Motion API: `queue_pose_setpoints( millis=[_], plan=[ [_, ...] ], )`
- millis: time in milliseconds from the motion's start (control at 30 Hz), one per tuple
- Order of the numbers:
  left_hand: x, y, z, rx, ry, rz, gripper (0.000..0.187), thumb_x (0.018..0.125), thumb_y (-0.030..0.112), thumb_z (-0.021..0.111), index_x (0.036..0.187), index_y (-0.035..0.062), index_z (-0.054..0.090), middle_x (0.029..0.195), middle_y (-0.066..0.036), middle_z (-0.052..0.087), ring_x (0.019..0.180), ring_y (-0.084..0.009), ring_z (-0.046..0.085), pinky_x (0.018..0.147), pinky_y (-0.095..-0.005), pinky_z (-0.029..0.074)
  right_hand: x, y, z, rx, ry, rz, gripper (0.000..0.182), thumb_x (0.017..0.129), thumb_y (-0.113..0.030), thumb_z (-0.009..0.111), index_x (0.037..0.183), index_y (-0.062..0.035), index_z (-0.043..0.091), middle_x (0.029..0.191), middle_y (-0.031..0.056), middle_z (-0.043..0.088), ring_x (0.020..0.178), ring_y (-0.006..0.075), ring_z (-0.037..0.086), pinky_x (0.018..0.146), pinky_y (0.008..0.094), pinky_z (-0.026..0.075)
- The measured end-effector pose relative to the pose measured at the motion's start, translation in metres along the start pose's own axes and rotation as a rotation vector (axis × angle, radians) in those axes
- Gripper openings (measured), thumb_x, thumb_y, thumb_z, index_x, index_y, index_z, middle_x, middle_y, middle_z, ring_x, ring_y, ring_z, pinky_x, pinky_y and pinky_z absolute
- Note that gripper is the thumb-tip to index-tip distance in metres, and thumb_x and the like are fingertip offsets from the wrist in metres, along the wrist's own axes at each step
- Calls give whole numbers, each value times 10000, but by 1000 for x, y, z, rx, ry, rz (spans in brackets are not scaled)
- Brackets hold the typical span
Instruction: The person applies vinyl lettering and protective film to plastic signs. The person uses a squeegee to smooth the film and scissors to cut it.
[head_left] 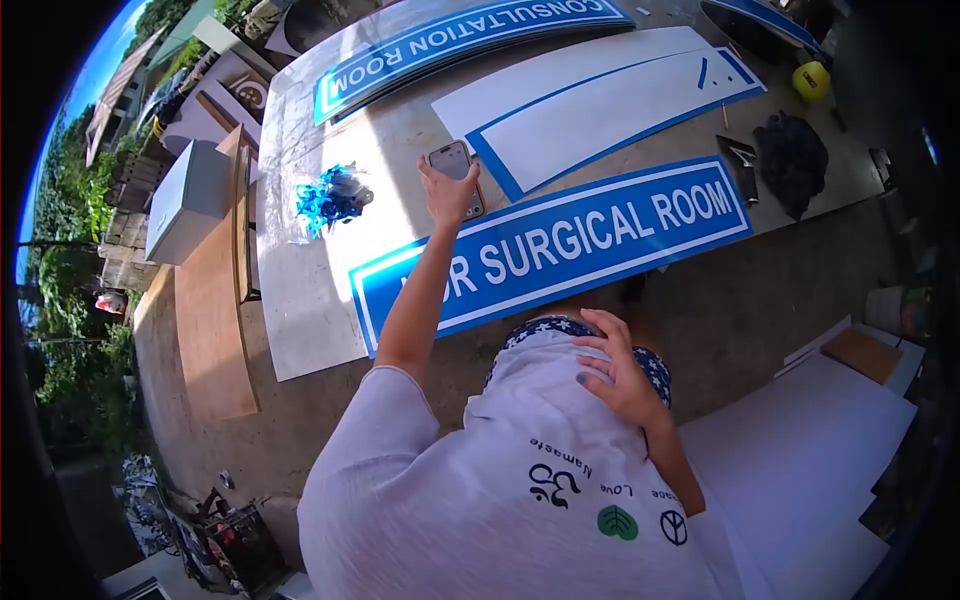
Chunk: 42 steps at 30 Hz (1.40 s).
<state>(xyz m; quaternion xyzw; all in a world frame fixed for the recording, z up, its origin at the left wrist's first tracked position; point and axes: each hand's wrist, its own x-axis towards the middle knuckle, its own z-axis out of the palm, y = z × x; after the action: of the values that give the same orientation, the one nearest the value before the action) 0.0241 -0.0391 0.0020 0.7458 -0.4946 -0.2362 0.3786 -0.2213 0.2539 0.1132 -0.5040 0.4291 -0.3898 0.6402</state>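
Left hand [449, 194]: clamped on phone [450, 158], thumb along one edge, fingers over the other; above table [305, 325], near upper edge of SURGICAL ROOM sign [600, 240]. Right hand [618, 376]: fingers spread, laid over hem of white shirt [420, 490] and star-patterned shorts [655, 371]. Hands well apart.

Hidden or unclear:
- Phone: partly covered by fingers and thumb; screen content unreadable.
- Dark-edged item [475, 206] with round lens-like marks: just below left hand, partly covered; separate device or not, cannot tell.
- SURGICAL ROOM sign: blue and white, on near side of table; opening letters of first word behind left forearm [412, 305].
- Shirt print: partly lost in folds, one word cut short.
- CONSULTATION ROOM sign [470, 45]: lettering inverted from this side, on top of stacked panels; number of panels not countable.
- Black crumpled item [791, 160]: at right end of table; nature unclear.
- Outer surroundings: cut off by dark rim of lens.

Other items:
- White panel with blue border [600, 120]: between both signs, overlapping a plain white sheet [480, 98].
- Blue scraps [332, 200]: loose heap left of phone, in strong sunlight.
- Yellow round item [811, 81]: beyond black crumpled item.
- Pale box [187, 202] and brown board [212, 340]: left of table.
- White sheets [800, 440]: lower right, beside body, with brown piece [861, 355] on top.

In the way: left forearm, across left part of SURGICAL ROOM sign.
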Motion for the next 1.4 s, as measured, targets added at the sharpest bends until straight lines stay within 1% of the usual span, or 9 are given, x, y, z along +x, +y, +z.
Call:
queue_pose_setpoints(
  millis=[133, 267, 433, 633, 833, 1033, 1133, 1233, 1400],
  plan=[
    [61, -24, -1, 406, 26, -109, 1120, 651, 456, 778, 1450, -25, 158, 1329, -256, 449, 1147, -368, 567, 945, -422, 495, 1, 2, 7, -41, 6, 20, 736, 809, 22, 655, 1447, -82, 304, 1437, 107, 246, 1241, 261, 474, 1021, 386, 437],
    [77, -38, 13, 479, 85, -144, 1022, 661, 427, 793, 1409, -27, 264, 1273, -205, 475, 1090, -344, 591, 897, -403, 524, 1, -3, 9, -72, 16, 50, 708, 801, 22, 656, 1429, -76, 345, 1424, 102, 275, 1232, 247, 480, 1026, 381, 423],
    [86, -57, 32, 492, 224, -112, 810, 642, 411, 831, 1196, -50, 462, 1242, -198, 446, 1177, -308, 468, 1009, -374, 432, 4, -2, 6, -75, 23, 100, 644, 806, 20, 636, 1397, -66, 396, 1412, 99, 304, 1224, 232, 484, 1024, 364, 415],
    [85, -66, 28, 495, 219, -176, 878, 690, 490, 787, 1259, -90, 453, 1292, -222, 394, 1243, -364, 342, 1089, -477, 277, 8, 7, 0, 105, 22, 148, 581, 841, 1, 605, 1383, -43, 400, 1394, 96, 364, 1226, 214, 488, 1028, 342, 414],
    [-7, -59, -9, 351, 216, 465, 633, 875, 353, 643, 1342, -3, 407, 1309, -196, 408, 1243, -359, 347, 1082, -495, 254, 13, 44, -51, 252, 189, 208, 443, 892, -61, 571, 1318, -2, 463, 1294, 94, 511, 1116, 191, 570, 970, 327, 458],
    [-143, -58, -1, 496, -185, 629, 675, 906, 338, 585, 1437, 5, 333, 1481, -163, 332, 1408, -318, 251, 1157, -543, 108, 29, 99, -204, -321, 679, 153, 269, 919, -47, 560, 1186, -17, 583, 1135, 50, 611, 979, 130, 605, 863, 259, 475],
    [-154, -43, 17, 557, -307, 642, 715, 921, 377, 550, 1474, 9, 287, 1546, -143, 261, 1456, -299, 175, 1164, -562, 48, 64, 95, -288, -623, 848, 53, 271, 858, -41, 614, 1129, -34, 603, 1144, 103, 541, 1002, 186, 590, 857, 321, 499],
    [-155, -15, 50, 643, -401, 644, 731, 941, 429, 495, 1492, 13, 256, 1571, -134, 217, 1473, -289, 129, 1168, -560, 19, 101, 96, -365, -1043, 866, -18, 401, 819, -93, 641, 1203, -38, 537, 1238, 191, 475, 1138, 359, 514, 981, 414, 422],
    [-155, 3, 100, 684, -377, 498, 739, 954, 460, 428, 1517, 41, 195, 1588, -117, 175, 1482, -285, 87, 1175, -532, 5, 157, 104, -429, -1322, 1076, 35, 485, 873, -226, 647, 1271, -9, 474, 1239, 209, 478, 1143, 386, 505, 978, 446, 414]
  ],
)
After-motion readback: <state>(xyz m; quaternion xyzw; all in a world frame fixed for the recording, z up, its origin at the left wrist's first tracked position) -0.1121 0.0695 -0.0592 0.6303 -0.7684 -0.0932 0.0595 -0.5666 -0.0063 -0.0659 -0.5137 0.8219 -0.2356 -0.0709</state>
